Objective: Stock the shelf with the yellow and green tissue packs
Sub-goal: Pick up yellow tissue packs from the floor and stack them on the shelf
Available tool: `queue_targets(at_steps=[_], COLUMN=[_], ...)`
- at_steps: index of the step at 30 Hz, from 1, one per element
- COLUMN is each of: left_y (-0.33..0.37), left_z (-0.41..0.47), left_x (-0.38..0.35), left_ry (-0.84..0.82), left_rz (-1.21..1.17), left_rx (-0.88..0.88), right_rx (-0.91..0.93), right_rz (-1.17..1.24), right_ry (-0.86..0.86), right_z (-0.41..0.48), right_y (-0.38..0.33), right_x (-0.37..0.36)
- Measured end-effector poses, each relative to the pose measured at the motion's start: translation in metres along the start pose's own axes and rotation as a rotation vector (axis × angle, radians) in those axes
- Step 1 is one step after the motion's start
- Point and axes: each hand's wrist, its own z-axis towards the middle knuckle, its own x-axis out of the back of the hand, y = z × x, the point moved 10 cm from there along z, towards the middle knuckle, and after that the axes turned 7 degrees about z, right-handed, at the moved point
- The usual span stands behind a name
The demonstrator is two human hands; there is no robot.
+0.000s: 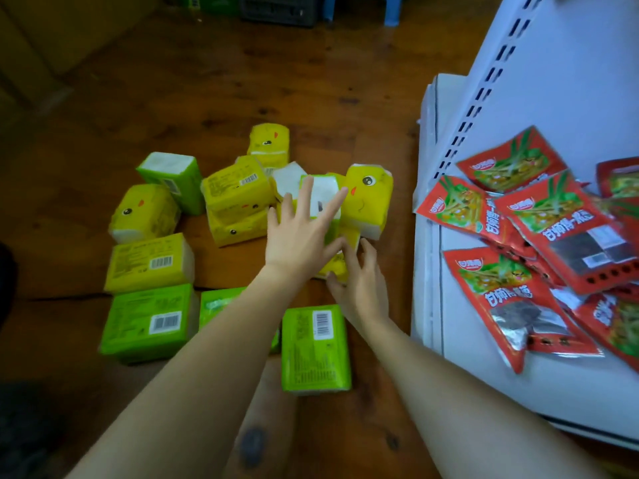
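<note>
Several yellow tissue packs (237, 191) with chick faces and several green tissue packs (314, 347) lie scattered on the wooden floor (207, 81). My left hand (301, 233) is spread with straight fingers over a green pack (323, 195) in the middle of the pile. My right hand (359, 285) curls its fingers round a yellow pack (340, 262) just below that one. A tall yellow pack (368, 202) stands right of my left hand. The white shelf (570, 385) is at the right.
Several red snack packets (539, 219) lie spread over the white shelf board. The shelf's slotted upright (484, 91) rises at the right. A dark crate (276, 8) and blue stool legs (390, 8) stand at the far edge of the floor.
</note>
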Motion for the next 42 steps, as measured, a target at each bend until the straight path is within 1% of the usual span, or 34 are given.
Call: queue_targets(at_steps=[2, 3, 6, 8, 9, 10, 12, 13, 16, 18, 21, 22, 26, 30, 33, 36, 37, 40, 42], left_y=[0.003, 0.004, 0.009, 0.006, 0.001, -0.005, -0.02, -0.03, -0.066, -0.084, -0.106, -0.108, -0.1, -0.085, -0.072, -0.062, -0.059, -0.047, -0.04], left_z=[0.007, 0.008, 0.011, 0.013, 0.012, 0.01, 0.004, -0.001, -0.018, -0.031, -0.049, -0.052, -0.048, -0.043, -0.04, -0.037, -0.036, -0.031, -0.03], left_x=[-0.018, -0.022, -0.019, -0.017, -0.014, -0.009, 0.004, 0.006, -0.009, -0.022, -0.056, -0.059, -0.046, -0.038, -0.018, -0.004, 0.001, 0.026, 0.043], left_ry=[-0.106, -0.12, -0.082, -0.096, -0.086, -0.041, 0.063, 0.09, 0.089, -0.012, -0.246, -0.268, -0.207, -0.193, -0.076, -0.111, -0.137, -0.2, -0.243], left_rz=[0.004, -0.008, -0.077, -0.096, -0.088, -0.083, -0.052, 0.006, 0.166, 0.174, 0.142, 0.13, 0.175, 0.21, 0.071, -0.078, -0.165, -0.524, -0.67], left_rx=[0.065, 0.091, 0.099, 0.112, 0.117, 0.108, 0.047, 0.017, -0.003, -0.003, 0.105, 0.126, 0.128, 0.081, 0.033, 0.008, 0.01, -0.008, -0.063], right_rx=[-0.023, -0.034, -0.071, -0.078, -0.095, -0.112, -0.132, -0.139, -0.162, -0.18, -0.23, -0.242, -0.264, -0.241, -0.202, -0.172, -0.158, -0.086, -0.045], right_rz=[0.04, 0.052, 0.078, 0.078, 0.078, 0.075, 0.061, 0.048, 0.025, 0.05, 0.087, 0.104, 0.152, 0.16, 0.203, 0.265, 0.283, 0.345, 0.35], right_ry=[0.006, 0.018, -0.017, -0.056, -0.073, -0.09, -0.134, -0.164, -0.216, -0.187, -0.097, -0.066, 0.003, 0.026, 0.034, 0.038, 0.027, 0.002, 0.008], right_z=[0.0, -0.001, -0.001, -0.002, -0.002, -0.002, -0.002, -0.003, -0.001, 0.001, 0.006, 0.008, 0.008, 0.004, 0.004, 0.003, 0.001, -0.007, -0.016], right_y=[0.003, 0.005, 0.016, 0.024, 0.029, 0.033, 0.037, 0.038, 0.039, 0.038, 0.039, 0.039, 0.038, 0.036, 0.024, 0.002, -0.008, -0.039, -0.058], right_x=[-0.004, -0.004, -0.007, -0.011, -0.012, -0.015, -0.021, -0.026, -0.035, -0.035, -0.028, -0.025, -0.012, 0.008, 0.03, 0.053, 0.06, 0.086, 0.107])
